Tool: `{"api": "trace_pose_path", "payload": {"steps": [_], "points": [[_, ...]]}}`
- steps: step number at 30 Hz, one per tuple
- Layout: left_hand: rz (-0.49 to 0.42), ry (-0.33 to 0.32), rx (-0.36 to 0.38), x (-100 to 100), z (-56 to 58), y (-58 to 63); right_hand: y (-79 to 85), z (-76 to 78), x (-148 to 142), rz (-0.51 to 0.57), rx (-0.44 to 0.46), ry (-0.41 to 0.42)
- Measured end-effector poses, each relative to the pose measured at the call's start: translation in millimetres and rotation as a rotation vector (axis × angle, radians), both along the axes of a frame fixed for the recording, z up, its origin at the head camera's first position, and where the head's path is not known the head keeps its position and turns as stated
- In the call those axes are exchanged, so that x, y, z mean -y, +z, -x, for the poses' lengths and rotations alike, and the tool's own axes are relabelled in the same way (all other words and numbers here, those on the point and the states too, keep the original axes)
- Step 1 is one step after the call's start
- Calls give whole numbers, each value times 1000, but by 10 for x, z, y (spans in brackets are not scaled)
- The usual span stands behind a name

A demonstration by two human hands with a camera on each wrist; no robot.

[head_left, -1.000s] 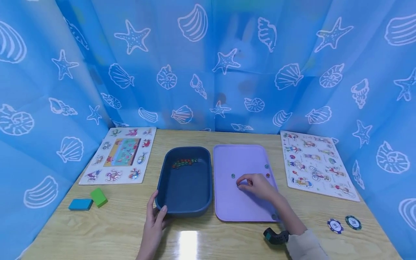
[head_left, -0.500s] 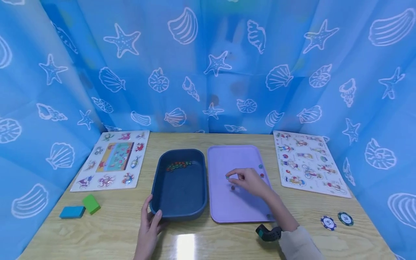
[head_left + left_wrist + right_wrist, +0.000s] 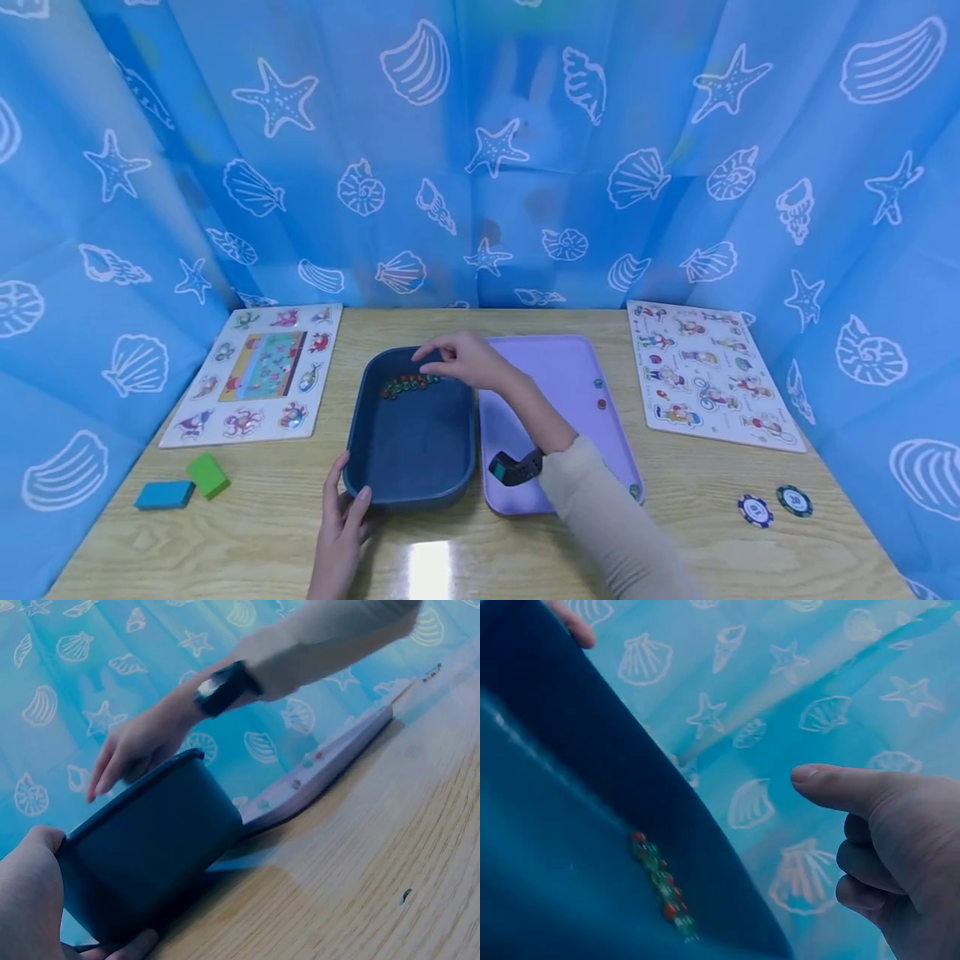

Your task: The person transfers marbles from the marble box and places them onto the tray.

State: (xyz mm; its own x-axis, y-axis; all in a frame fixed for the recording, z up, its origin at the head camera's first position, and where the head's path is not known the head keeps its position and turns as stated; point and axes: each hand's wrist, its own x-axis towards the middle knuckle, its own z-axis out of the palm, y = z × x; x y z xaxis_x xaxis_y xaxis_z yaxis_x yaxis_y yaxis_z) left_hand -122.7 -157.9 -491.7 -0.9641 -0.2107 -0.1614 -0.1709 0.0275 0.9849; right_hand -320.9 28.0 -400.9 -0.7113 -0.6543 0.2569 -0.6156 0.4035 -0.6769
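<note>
A dark blue bin (image 3: 412, 454) stands on the table. My left hand (image 3: 341, 525) grips its near left corner, thumb at the rim and fingers low on the outer wall. Inside, several small red and green glass marbles (image 3: 408, 383) lie in a cluster toward the back. Above that back end hovers my right hand (image 3: 468, 360), thumb and index finger slightly apart, with nothing visible between them. On the lilac tray (image 3: 525, 354) to the right are a green marble (image 3: 597, 383), a red marble (image 3: 602, 403) and others, including a red marble (image 3: 296, 784) seen in the left wrist view.
A sea-animal puzzle board (image 3: 251, 375) lies at the left, and a puzzle board with figures (image 3: 712, 375) at the right. Blue block (image 3: 165, 495) and green block (image 3: 208, 475) sit left of the bin. Two poker chips (image 3: 755, 511) lie front right. A patterned curtain (image 3: 480, 167) surrounds the table.
My right hand lifted a green marble from the tray and moved left over the bin; no marble shows in its fingers now. My left hand keeps its grip on the bin.
</note>
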Motion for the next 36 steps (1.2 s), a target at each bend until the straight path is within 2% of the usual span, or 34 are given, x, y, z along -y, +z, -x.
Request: {"api": "trace_pose_path", "payload": {"steps": [5, 10, 16, 22, 29, 36], "points": [[-30, -10, -11, 12, -5, -20, -94, 171, 297, -34, -12, 28], [-47, -18, -34, 32, -13, -28, -203, 259, 471, -137, 31, 55], [-40, -14, -12, 25, -6, -15, -266, 289, 565, -264, 76, 78], [-17, -18, -9, 6, 3, -2, -346, 328, 619, -364, 53, 89], [-45, -16, 0, 20, 3, -4, -454, 339, 698, -438, 42, 70], [-25, -8, -5, 34, 10, -14, -496, 324, 725, -468, 33, 42]]}}
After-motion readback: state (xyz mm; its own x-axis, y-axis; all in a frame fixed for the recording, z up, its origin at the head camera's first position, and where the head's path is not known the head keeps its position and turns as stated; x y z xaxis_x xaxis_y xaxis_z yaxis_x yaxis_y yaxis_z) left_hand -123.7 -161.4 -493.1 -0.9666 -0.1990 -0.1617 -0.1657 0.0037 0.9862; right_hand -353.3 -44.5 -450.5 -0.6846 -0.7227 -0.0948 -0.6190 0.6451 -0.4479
